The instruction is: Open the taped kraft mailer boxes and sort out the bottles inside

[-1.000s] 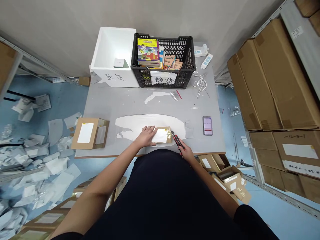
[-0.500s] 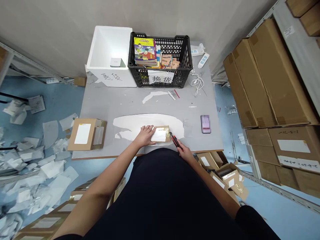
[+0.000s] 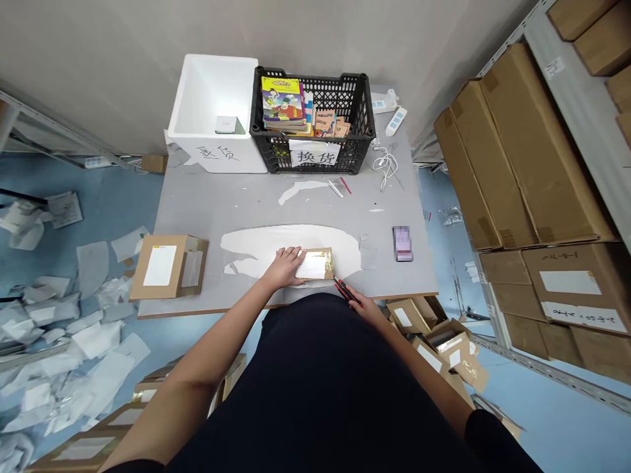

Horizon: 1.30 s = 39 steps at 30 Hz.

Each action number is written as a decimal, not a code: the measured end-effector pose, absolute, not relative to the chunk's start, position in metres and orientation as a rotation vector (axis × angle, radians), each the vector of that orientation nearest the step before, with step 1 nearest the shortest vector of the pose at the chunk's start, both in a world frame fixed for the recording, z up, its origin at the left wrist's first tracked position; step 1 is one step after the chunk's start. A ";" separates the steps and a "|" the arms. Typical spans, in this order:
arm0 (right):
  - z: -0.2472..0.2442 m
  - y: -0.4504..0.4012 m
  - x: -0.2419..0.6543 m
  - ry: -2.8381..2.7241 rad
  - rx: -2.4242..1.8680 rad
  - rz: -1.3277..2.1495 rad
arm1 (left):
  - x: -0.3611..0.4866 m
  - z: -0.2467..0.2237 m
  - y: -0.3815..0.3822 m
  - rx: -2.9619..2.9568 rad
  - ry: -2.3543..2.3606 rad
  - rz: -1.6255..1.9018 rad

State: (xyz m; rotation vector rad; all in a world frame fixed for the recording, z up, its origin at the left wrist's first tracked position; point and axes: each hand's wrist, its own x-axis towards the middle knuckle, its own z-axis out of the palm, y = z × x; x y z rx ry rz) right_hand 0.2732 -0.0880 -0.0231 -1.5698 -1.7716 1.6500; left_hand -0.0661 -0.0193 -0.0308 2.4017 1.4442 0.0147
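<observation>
A small cardboard box (image 3: 313,264) with a white label and shiny tape lies on a white patch (image 3: 256,240) of the table. My left hand (image 3: 286,266) rests on the box's left end, its fingers stretched over the top. In my right hand (image 3: 362,304) is a red and black utility knife (image 3: 348,293), with my fingers wrapped round its handle. The knife's tip is at the box's near right corner; whether the blade touches the cardboard I cannot tell.
A larger cardboard box (image 3: 167,266) stands at the table's left edge, and a phone (image 3: 403,244) lies to the right. At the back are a white foam box (image 3: 211,98) and a black crate (image 3: 315,148) of books. Cartons (image 3: 542,164) fill the right shelf.
The knife has moved from the box's right edge towards me, down to its near right corner. My left hand stays on the box, and the view has shifted slightly.
</observation>
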 end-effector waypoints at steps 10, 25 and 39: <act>-0.021 -0.106 0.277 -1.508 -1.739 1.485 | -0.067 -0.029 -0.017 2.395 1.428 -0.008; -0.032 -0.064 0.244 -1.365 -1.742 1.620 | -0.068 -0.027 -0.017 2.388 1.423 0.002; -0.016 -0.064 0.262 -1.506 -1.688 1.760 | -0.067 -0.025 -0.017 2.361 1.417 0.007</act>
